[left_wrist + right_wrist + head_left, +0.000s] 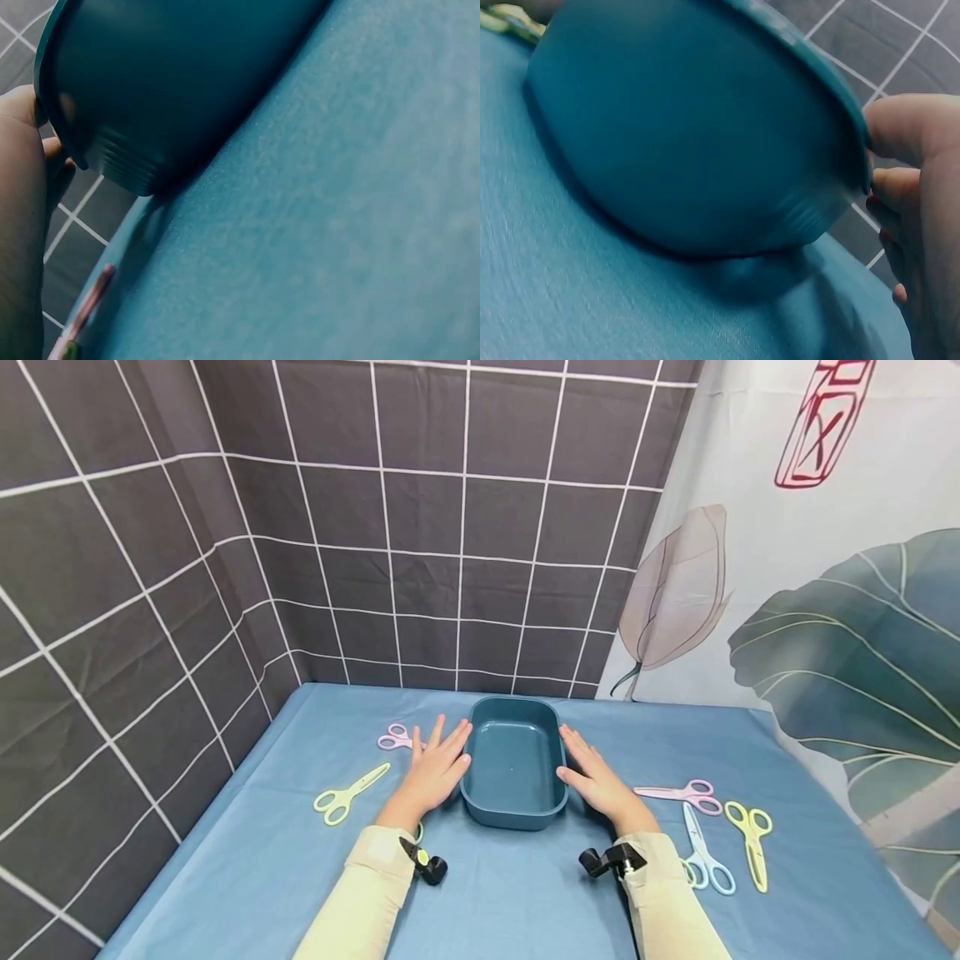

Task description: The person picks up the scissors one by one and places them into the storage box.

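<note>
A dark teal rectangular bin [513,819] with rounded corners stands on the blue cloth, and nothing lies inside it. My left hand [432,771] touches its left side, fingers extended and spread. On the opposite side my right hand [602,783] lies against the wall with its fingers straight. Both wrist views show fingers right at the bin's rim [855,124]. Pink scissors [406,743] lie just beyond the left fingers, partly covered by them. Nearer and further left are yellow scissors [367,779].
Right of the right hand lie pink scissors [677,793], light blue scissors [697,842] and yellow scissors [756,857]. Green handles [419,833] peek out beside the left wrist, others by the right sleeve. A dark checked curtain [420,577] hangs behind the table.
</note>
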